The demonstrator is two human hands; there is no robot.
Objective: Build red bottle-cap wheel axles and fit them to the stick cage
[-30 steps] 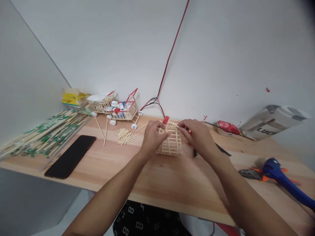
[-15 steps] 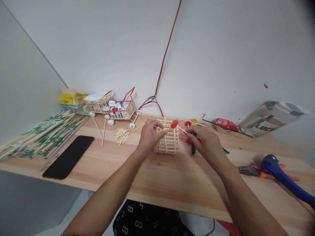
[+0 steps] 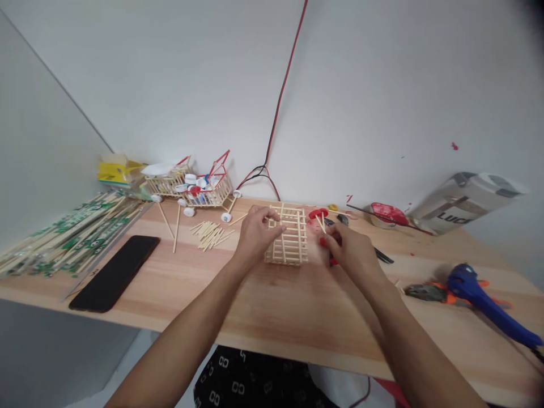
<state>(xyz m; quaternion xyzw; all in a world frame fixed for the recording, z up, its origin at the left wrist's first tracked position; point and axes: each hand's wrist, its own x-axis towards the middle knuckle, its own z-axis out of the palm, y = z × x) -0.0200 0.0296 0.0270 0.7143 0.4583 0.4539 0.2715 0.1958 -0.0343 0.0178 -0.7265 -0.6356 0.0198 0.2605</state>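
Note:
A small basket of thin wooden sticks (image 3: 291, 235) stands on the table before me, its bars glued in a grid. My left hand (image 3: 257, 233) is closed about its upper left edge, thumb and forefinger curled over the bars. To the right, my right hand (image 3: 351, 246) pinches a thin wooden stick (image 3: 320, 224), whose far end is close to the red round caps (image 3: 318, 213). Those caps overlap in view, so I cannot tell which one sits on the held stick. More red pieces are partly hidden beneath my right fingers.
Two finished stick carts (image 3: 208, 195) with white cap wheels stand back left. Loose short sticks (image 3: 210, 234), a black phone (image 3: 114, 273) and wrapped sticks (image 3: 76, 235) lie left. Rightward are a blue-handled tool (image 3: 480, 294), pliers (image 3: 427, 292), a red paint dish (image 3: 387, 213) and a carton (image 3: 471, 204).
My right hand has moved the stick with its red cap away from above the basket, rightward and down toward the other red cap. The left hand stays at the basket.

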